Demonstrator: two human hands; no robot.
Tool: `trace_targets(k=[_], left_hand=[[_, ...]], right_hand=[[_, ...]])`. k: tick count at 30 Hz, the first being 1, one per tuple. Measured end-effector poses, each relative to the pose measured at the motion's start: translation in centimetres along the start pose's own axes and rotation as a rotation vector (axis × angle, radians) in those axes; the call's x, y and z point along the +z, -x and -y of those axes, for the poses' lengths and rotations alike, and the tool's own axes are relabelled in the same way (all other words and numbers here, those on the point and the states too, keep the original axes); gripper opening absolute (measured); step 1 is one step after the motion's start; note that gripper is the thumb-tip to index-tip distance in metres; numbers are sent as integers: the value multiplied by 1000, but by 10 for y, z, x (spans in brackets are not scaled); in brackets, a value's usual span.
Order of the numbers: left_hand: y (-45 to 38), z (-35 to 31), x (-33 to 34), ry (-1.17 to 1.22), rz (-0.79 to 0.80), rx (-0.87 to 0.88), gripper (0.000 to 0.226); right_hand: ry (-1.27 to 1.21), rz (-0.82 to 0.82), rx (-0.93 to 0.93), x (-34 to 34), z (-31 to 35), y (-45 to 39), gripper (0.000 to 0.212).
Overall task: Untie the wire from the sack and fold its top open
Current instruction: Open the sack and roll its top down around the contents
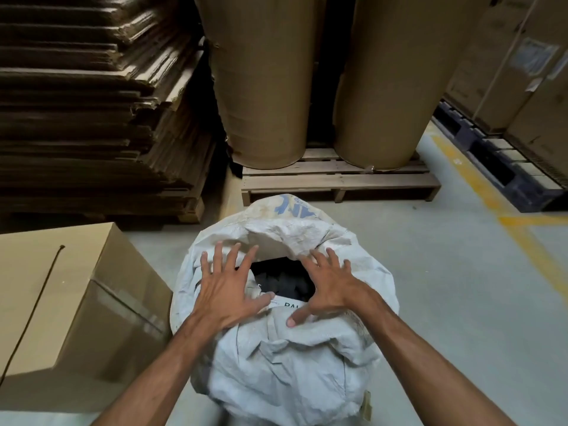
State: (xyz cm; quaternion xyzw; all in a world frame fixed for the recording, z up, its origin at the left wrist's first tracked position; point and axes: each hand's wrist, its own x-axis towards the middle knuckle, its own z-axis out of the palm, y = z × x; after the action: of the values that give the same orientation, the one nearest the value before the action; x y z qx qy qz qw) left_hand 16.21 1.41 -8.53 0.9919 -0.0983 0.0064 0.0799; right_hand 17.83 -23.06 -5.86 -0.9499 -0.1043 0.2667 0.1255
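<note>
A white woven sack [285, 364] stands on the floor in front of me, its top spread apart around a dark opening [281, 279] with black lumps inside. My left hand [226, 290] lies flat on the left rim with fingers spread. My right hand [330, 287] rests on the right rim, fingers spread, thumb pressing the near fold. Neither hand holds anything. A thin dark wire [33, 305] lies across the top of the cardboard box to the left.
A closed cardboard box [101, 327] stands against the sack's left side. Behind are a stack of flattened cartons [92, 112], two big paper rolls [267, 81] on a wooden pallet [338, 179], and boxes on a dark pallet [498, 155] at right. Yellow floor lines run on the right.
</note>
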Motion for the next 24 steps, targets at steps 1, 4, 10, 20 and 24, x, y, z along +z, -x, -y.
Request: trace_targets(k=[1,4,10,20,24], left_hand=[[0,-2,2,-10,51,-31,120],[1,-1,9,-26,140,-74,142],[-1,7,14,6,101,-179,135],[-16,-14,10,-64,-29,-92,81],[-21,-21,18,-84,-11,-63,98]], right_hand=[[24,62,-1,3,1,2,160],[78,184,-1,12,-1,4,173],[226,409,24,33,2,2,173],[76,-243,-140,13,2,-1,103],[65,-254,-20,15,-4,-16,114]])
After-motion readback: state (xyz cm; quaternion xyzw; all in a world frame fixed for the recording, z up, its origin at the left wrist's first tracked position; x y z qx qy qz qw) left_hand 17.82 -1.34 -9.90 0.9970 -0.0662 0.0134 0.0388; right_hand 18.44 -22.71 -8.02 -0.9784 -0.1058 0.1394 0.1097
